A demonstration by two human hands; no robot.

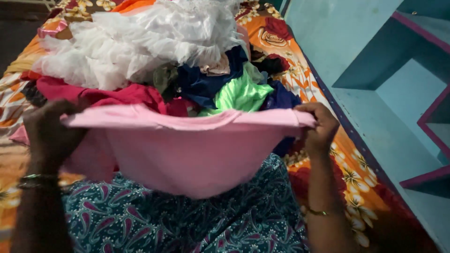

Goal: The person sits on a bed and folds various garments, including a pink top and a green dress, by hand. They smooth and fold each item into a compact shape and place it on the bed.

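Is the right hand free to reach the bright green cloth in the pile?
Probably not now: the right hand grips the pink garment, stretched between both hands before the green cloth.

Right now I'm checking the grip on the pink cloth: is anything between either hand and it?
Nothing visible. The left hand and the right hand each clasp an end of the pink cloth directly, holding it stretched above the lap. The clothes pile lies behind it, on the bed.
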